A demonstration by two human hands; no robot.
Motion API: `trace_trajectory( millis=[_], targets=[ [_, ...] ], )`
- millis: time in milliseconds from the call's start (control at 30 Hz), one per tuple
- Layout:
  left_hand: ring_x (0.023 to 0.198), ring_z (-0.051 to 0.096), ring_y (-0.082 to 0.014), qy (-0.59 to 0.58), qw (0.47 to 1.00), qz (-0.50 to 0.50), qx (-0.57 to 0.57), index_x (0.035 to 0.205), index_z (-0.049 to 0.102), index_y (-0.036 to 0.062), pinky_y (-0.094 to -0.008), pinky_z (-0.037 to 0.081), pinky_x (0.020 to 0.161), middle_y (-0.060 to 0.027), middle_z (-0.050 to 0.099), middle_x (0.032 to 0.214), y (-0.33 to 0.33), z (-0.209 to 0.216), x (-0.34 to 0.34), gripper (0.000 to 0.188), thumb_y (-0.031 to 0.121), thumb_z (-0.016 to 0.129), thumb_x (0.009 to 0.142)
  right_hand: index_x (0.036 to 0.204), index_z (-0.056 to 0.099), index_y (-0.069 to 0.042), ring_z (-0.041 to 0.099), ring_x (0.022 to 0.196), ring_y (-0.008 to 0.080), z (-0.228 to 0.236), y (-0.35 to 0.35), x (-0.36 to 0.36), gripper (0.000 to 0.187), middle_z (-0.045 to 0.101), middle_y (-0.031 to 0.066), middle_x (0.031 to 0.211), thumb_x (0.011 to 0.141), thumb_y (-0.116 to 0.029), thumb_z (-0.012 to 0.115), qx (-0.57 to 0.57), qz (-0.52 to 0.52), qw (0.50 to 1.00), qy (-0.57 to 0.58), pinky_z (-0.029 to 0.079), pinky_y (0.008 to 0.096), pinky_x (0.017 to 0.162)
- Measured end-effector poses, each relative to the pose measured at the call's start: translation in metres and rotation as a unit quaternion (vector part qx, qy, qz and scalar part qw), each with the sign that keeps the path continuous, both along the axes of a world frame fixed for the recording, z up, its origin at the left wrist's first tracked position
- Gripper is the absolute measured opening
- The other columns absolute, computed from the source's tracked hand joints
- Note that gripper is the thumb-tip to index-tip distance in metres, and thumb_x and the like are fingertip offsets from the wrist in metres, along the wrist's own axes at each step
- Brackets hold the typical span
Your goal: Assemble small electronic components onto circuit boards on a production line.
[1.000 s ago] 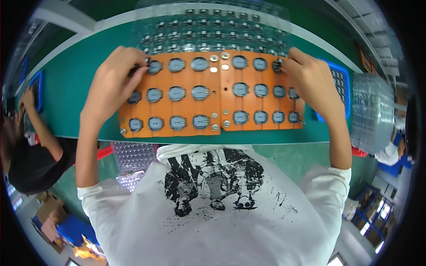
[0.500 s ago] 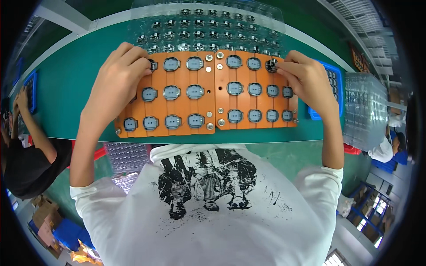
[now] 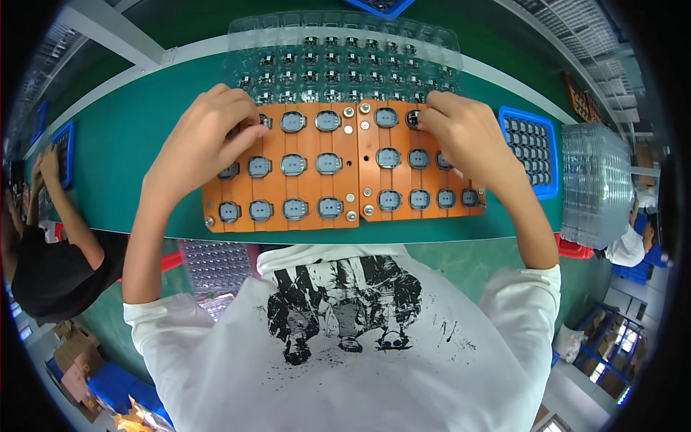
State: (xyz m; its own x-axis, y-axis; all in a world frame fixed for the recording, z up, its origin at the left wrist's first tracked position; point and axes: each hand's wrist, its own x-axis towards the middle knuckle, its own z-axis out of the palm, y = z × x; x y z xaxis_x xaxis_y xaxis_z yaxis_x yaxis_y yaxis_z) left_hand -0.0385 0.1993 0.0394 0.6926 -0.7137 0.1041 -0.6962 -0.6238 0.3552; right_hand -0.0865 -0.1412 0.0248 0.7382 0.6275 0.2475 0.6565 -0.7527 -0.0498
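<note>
Two orange fixture plates, a left one (image 3: 311, 189) and a right one (image 3: 403, 180), lie side by side with rows of grey rounded inserts in their slots. My left hand (image 3: 209, 137) is over the left plate's upper left corner, fingers curled and thumb reaching toward a partly covered slot. What its fingertips hold, if anything, is hidden. My right hand (image 3: 464, 133) pinches a small dark metal part (image 3: 412, 119) at a top-row slot of the right plate, covering slots beside it. Behind the plates, a clear plastic tray (image 3: 245, 43) carries several small metal parts.
The plates rest on a green worktable (image 3: 122, 173). At right are a blue tray (image 3: 551, 155) of small parts and a stack of clear trays (image 3: 597, 187). A co-worker in a black top (image 3: 65, 273) works at the left beside another blue tray (image 3: 66, 155).
My right hand has moved left to the neighbouring top-row slot of the right plate. My left thumb has shifted lower near the same slot. The whole view has shifted slightly.
</note>
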Motion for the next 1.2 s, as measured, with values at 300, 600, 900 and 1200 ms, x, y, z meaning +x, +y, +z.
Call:
trace_trajectory(
  millis=[300, 600, 900, 1200],
  targets=[
    [0.094, 0.059, -0.0305, -0.121, 0.992, -0.038, -0.021, 0.095, 0.063, -0.0011, -0.0401, 0.048, 0.084, -0.0133, 0.06, 0.093, -0.05, -0.025, 0.096, 0.016, 0.013, 0.061, 0.089, 0.079, 0.063, -0.001, 0.059, 0.072, 0.0274, -0.007, 0.002, 0.002, 0.01, 0.054, 0.0091, 0.077, 0.071, -0.003, 0.067, 0.002, 0.011, 1.0, 0.01, 0.05, 0.0373, 0.062],
    [0.094, 0.062, -0.0314, -0.181, 0.981, 0.024, 0.065, 0.086, 0.066, 0.0025, -0.0428, 0.052, 0.082, -0.0115, 0.062, 0.092, -0.08, -0.044, 0.128, 0.009, 0.008, 0.06, 0.084, 0.087, 0.067, 0.003, 0.059, 0.069, 0.0274, 0.006, -0.025, 0.027, 0.014, 0.06, 0.0127, 0.079, 0.085, -0.011, 0.065, 0.149, -0.058, 0.981, 0.112, 0.047, 0.0352, 0.061],
    [0.093, 0.062, -0.0323, -0.184, 0.982, -0.035, 0.006, 0.083, 0.066, -0.0003, -0.0424, 0.052, 0.08, -0.0143, 0.063, 0.087, -0.1, -0.061, 0.133, 0.008, 0.007, 0.062, 0.081, 0.092, 0.069, 0.0, 0.061, 0.071, 0.0268, -0.04, -0.041, 0.104, 0.014, 0.061, 0.0108, 0.082, 0.085, -0.012, 0.065, 0.108, -0.13, 0.986, -0.004, 0.049, 0.0359, 0.066],
    [0.099, 0.061, -0.0329, -0.148, 0.986, -0.054, 0.061, 0.087, 0.064, -0.0028, -0.0417, 0.052, 0.085, -0.0165, 0.061, 0.101, -0.104, -0.056, 0.128, 0.013, 0.002, 0.066, 0.075, 0.086, 0.071, -0.006, 0.063, 0.081, 0.0274, -0.046, -0.031, 0.117, 0.009, 0.062, 0.007, 0.086, 0.083, -0.013, 0.066, -0.008, -0.109, 0.993, -0.034, 0.052, 0.0393, 0.07]
  ],
)
